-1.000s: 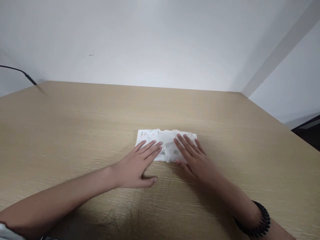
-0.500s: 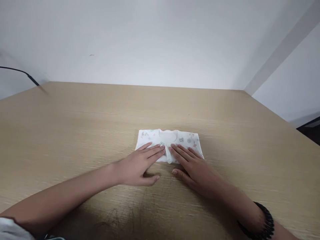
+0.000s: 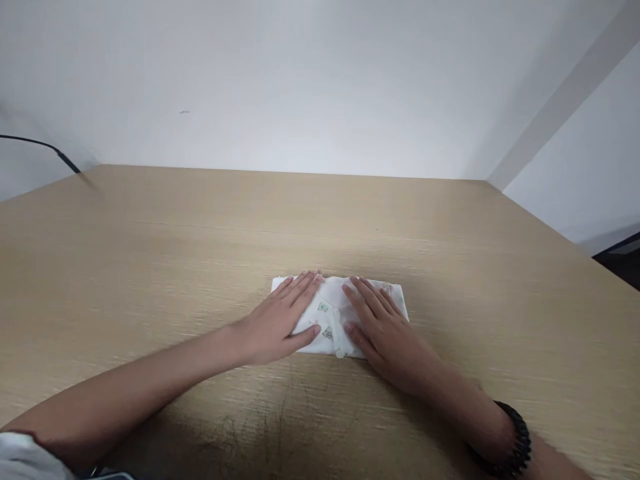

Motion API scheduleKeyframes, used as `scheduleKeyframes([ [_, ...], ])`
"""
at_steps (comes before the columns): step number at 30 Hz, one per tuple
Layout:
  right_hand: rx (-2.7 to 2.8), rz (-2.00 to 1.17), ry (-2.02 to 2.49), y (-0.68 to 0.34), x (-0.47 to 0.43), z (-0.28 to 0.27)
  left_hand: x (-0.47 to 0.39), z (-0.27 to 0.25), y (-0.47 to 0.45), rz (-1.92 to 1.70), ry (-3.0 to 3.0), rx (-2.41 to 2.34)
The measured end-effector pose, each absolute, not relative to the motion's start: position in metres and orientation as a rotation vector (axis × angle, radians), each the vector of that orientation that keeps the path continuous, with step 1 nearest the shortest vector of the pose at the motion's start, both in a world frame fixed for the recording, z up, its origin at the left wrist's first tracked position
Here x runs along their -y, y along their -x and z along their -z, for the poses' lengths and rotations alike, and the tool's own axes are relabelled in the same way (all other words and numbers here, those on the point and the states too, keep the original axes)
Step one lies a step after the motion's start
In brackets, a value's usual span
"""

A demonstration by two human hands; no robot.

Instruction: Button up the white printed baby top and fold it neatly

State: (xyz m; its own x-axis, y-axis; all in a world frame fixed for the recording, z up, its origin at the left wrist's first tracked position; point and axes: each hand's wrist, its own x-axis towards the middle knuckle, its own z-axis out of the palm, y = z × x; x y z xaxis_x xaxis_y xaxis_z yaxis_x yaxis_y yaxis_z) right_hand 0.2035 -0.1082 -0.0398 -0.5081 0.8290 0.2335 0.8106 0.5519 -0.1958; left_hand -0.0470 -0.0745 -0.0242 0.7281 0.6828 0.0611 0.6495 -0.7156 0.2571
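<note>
1. On the counter (image 3: 200, 267), I see a folded white garment (image 3: 333, 313), long axis running left to right.
2. It lies beneath my left hand (image 3: 275, 330) and right hand (image 3: 393, 340), equally near; fingers (image 3: 301, 295) extended, clamping nothing.

the white garment (image 3: 331, 320) bears small green prints, the table (image 3: 300, 213) tan streaks.

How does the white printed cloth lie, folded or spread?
Folded: the cloth lies as a compact, flat, nearly rectangular strip beneath the left hand and right hand.
</note>
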Motion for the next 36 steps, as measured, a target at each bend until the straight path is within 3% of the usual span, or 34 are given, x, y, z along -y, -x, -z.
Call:
scheduleKeyframes([
  [19,2.482,-0.174,1.673,-0.209,0.105,0.044,0.075,0.020,0.041,0.151,-2.629,-1.373],
  [36,2.107,-0.120,2.082,-0.259,0.084,0.039,0.021,0.046,0.090,-0.470,-2.270,-1.592],
])
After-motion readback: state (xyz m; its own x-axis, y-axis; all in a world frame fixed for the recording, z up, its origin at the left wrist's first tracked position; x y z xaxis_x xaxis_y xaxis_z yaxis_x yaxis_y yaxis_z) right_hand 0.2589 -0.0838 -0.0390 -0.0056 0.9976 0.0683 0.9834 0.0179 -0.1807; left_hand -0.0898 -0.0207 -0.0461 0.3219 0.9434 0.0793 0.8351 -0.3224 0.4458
